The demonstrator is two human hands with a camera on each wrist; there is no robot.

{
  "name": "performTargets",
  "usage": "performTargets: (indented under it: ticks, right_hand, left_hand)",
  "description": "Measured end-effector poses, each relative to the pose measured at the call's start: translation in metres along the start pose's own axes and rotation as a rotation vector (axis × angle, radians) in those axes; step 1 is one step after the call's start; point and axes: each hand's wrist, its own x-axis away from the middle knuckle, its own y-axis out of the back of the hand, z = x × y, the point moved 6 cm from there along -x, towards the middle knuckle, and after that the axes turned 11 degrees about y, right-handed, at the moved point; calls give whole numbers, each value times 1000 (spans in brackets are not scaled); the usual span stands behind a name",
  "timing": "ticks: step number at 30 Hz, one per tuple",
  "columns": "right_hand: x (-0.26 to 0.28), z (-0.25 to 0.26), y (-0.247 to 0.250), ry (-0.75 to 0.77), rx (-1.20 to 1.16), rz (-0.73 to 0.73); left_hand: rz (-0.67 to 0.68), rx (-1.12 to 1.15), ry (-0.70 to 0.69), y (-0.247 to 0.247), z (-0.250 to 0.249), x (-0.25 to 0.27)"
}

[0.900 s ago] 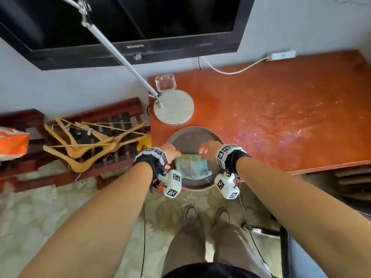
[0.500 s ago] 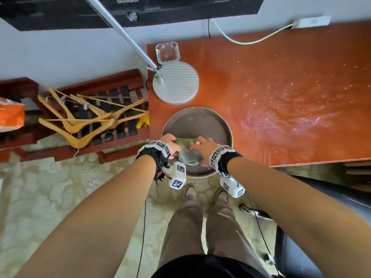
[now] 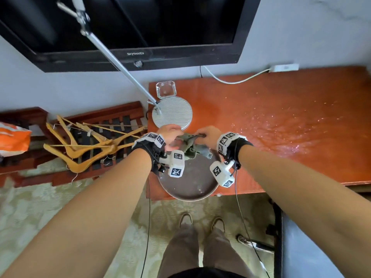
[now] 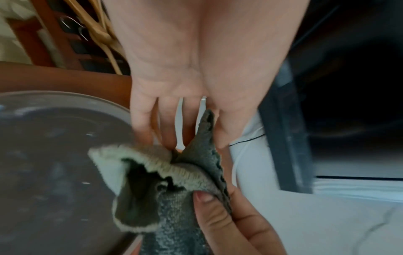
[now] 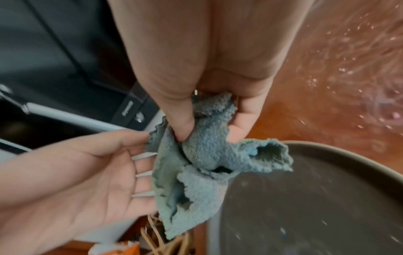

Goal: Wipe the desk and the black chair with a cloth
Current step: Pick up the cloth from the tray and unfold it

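A wet grey-green cloth (image 3: 189,146) hangs bunched over the far part of a round grey-brown basin (image 3: 192,198), which stands on the front left corner of the orange-red desk (image 3: 281,127). My right hand (image 3: 206,134) pinches the cloth (image 5: 207,155) between thumb and fingers. My left hand (image 3: 170,135) lies with straight fingers against the cloth's other side (image 4: 170,172), where a fold rises between thumb and forefinger. The black chair (image 3: 297,253) shows at the lower right, beside my legs.
A round silver lamp base (image 3: 172,112) and a glass ashtray (image 3: 165,89) stand behind the basin. A black TV (image 3: 140,27) hangs above. A white power strip (image 3: 284,67) lies at the desk's back edge. Wooden hangers (image 3: 84,145) lie on a rack to the left. Droplets glisten on the desk.
Both hands have raised the cloth from the basin's bottom towards its far rim. The left hand's fingers have straightened. The head view has tilted up.
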Motion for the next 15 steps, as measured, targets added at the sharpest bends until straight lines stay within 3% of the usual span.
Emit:
performTargets:
  ticks: [5,9,12,15]
  right_hand:
    - [0,42,61,-21,-216,-46]
    - [5,73,99,-47,-416,-57]
    - [9,87,128,-77,-505,-189]
    - [22,100,162,-88,-390,-369]
  left_hand:
    - [94,-38,-162,-8,-65,45]
    - [-19,-195,-356,-1,-112,80]
    - [-76,-219,-464,2,-139,105]
    - [-159,-296,-545,10,-164,117]
